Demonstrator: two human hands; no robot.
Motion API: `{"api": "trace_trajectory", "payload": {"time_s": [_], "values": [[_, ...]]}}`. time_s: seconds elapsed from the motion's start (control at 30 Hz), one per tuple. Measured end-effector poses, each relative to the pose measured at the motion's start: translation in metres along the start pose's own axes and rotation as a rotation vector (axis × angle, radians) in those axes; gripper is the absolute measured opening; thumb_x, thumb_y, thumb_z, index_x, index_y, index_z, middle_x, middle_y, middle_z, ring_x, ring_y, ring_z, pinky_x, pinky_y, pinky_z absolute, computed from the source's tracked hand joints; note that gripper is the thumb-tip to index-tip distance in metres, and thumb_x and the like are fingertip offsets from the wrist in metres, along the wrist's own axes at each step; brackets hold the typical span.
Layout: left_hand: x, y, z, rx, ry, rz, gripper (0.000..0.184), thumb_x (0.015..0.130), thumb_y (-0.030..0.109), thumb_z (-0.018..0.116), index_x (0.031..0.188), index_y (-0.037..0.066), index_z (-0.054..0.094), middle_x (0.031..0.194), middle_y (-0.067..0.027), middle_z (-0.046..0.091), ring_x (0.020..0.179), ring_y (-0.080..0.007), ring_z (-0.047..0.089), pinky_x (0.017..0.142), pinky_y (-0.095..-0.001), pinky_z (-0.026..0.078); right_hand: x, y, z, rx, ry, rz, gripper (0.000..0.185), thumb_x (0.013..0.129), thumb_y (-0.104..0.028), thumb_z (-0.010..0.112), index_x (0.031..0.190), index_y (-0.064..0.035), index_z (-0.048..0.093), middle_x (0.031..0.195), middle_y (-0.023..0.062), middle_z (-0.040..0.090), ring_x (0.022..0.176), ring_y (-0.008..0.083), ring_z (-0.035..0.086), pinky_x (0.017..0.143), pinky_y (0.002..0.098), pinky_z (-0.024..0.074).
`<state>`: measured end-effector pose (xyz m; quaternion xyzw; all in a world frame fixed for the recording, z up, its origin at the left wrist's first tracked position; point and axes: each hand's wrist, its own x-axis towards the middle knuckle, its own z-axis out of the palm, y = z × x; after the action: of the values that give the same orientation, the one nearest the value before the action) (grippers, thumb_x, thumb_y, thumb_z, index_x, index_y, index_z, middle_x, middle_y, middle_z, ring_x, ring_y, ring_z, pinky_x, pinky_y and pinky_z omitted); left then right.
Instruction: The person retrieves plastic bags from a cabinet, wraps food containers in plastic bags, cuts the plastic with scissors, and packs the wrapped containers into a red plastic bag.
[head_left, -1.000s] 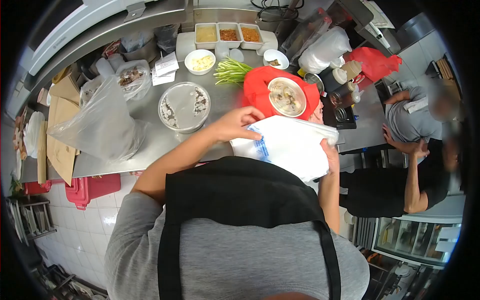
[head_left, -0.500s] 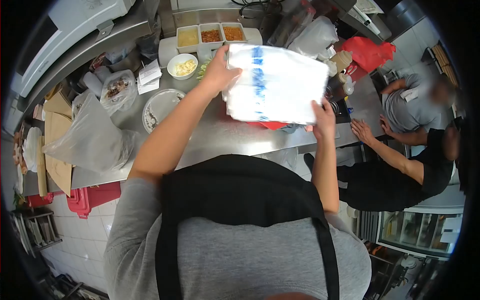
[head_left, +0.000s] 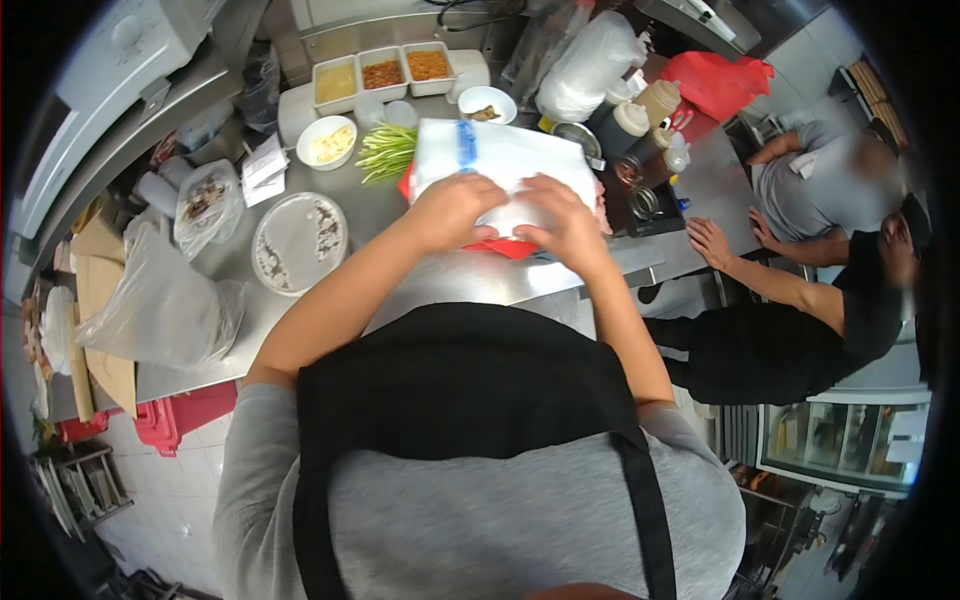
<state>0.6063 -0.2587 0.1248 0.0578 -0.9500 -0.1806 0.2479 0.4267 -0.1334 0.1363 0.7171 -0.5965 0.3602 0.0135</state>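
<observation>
A flat stack of white plastic bags (head_left: 535, 150) with a blue printed stripe lies over something red (head_left: 508, 248) on the steel counter. Along its near edge my left hand (head_left: 458, 208) has its fingers bent over the plastic, the thumb close to the edge. My right hand (head_left: 566, 222) grips that same edge a little to the right, slightly blurred, thumb pointing inward. What lies beneath the stack is mostly hidden. Green stalks (head_left: 388, 153) stick out by its left side, and a bowl with pale shreds (head_left: 327, 142) stands beyond them.
Three white food trays (head_left: 383, 76) stand at the back. A round clear lid (head_left: 300, 243) and a clear plastic bag (head_left: 150, 310) are on the left. Squeeze bottles (head_left: 625, 125) crowd the right. A co-worker's hand (head_left: 709, 243) rests on the counter, with another person beyond.
The stack of bags has come down from the air onto the red thing. My hands have moved from its sides to its near edge, closer together. A small white bowl now shows behind it.
</observation>
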Motion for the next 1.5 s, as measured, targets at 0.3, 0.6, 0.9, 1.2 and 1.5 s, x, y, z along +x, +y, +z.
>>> {"api": "trace_trajectory", "payload": {"time_s": [0.3,0.6,0.9,1.2,1.5], "values": [[0.015,-0.005,-0.01,-0.091,-0.087,-0.216,0.013,0.078,0.013,0.064,0.087,0.004,0.069,0.083,-0.0103,0.066,0.079,-0.0248,0.063,0.072,-0.0355,0.05,0.023,0.013,-0.008,0.036,-0.213,0.061,0.012,0.075,-0.009,0.065,0.086,-0.0039,0.068,0.084,0.0139,0.066,0.082,0.0308,0.062,0.075,0.0374,0.0486],[0.029,-0.038,-0.019,-0.632,-0.239,-0.531,0.015,0.071,0.005,0.073,0.085,0.003,0.069,0.071,-0.0021,0.064,0.066,-0.0084,0.057,0.064,-0.024,0.048,0.054,0.019,-0.021,0.293,-0.398,0.481,0.014,0.072,0.001,0.067,0.085,-0.002,0.067,0.074,0.0036,0.066,0.068,0.0076,0.059,0.064,0.0225,0.0483],[0.034,-0.051,-0.021,-0.79,-0.284,-0.536,0.014,0.066,0.005,0.075,0.078,0.004,0.067,0.072,-0.0025,0.065,0.065,-0.0077,0.059,0.06,-0.023,0.046,0.064,0.028,-0.02,0.459,-0.504,0.561,0.013,0.071,-0.004,0.073,0.083,-0.0025,0.068,0.072,0.0008,0.064,0.066,0.0062,0.057,0.062,0.021,0.0449],[0.039,-0.042,-0.024,-0.62,-0.27,-0.46,0.036,0.056,0.01,0.082,0.081,0.006,0.057,0.068,-0.0021,0.06,0.062,-0.0114,0.057,0.057,-0.0267,0.046,0.064,0.027,-0.018,0.563,-0.597,0.537,0.008,0.074,-0.002,0.07,0.081,-0.0005,0.066,0.074,0.0009,0.063,0.069,0.0069,0.056,0.064,0.0218,0.0452],[0.033,0.001,-0.053,0.091,0.439,0.095,0.037,0.061,0.012,0.077,0.092,0.005,0.059,0.082,-0.0089,0.056,0.079,-0.0273,0.055,0.065,-0.0322,0.046,0.06,0.046,-0.013,0.761,-0.455,0.583,0.007,0.082,-0.005,0.063,0.082,-0.0024,0.057,0.077,0.0025,0.063,0.073,0.0086,0.058,0.066,0.0227,0.046]]}}
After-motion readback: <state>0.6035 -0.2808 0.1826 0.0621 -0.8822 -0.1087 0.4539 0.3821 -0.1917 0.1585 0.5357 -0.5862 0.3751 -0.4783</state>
